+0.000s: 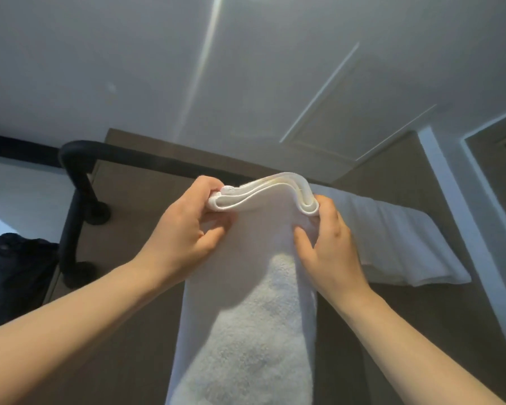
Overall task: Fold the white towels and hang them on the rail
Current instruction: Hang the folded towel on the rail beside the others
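A folded white towel (pixel 246 302) hangs long and narrow in front of me, its layered top edge raised level with the black rail (pixel 146 159). My left hand (pixel 184 229) grips the top left corner of the folded layers. The top right corner is pinched by my right hand (pixel 327 241), thumb on the front face. A second white towel (pixel 392 241) is draped over the rail to the right. The stretch of rail behind the held towel is hidden.
The rail bends down at its left end into a black pipe (pixel 73 217) fixed to the brown wall (pixel 135 200). A dark cloth (pixel 12 273) lies at the far left. A white door frame (pixel 462 217) runs down the right side.
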`<act>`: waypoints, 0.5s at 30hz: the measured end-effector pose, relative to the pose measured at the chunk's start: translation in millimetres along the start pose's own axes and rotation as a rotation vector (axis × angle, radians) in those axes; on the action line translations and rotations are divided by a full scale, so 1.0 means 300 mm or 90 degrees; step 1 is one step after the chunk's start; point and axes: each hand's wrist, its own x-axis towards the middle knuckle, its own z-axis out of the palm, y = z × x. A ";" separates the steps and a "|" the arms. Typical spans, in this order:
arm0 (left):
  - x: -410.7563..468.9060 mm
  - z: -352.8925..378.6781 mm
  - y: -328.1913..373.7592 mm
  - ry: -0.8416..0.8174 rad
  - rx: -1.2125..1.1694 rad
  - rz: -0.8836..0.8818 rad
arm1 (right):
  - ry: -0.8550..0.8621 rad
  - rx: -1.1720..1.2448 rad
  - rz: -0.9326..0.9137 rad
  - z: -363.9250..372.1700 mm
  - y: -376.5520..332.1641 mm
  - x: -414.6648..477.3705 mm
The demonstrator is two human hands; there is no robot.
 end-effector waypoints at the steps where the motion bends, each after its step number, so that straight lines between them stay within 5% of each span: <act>1: 0.023 -0.005 -0.008 0.000 0.020 0.010 | 0.008 -0.012 -0.004 0.012 0.007 0.023; 15: 0.326 0.000 -0.068 -0.048 0.281 0.048 | -0.013 0.001 0.087 0.113 0.021 0.321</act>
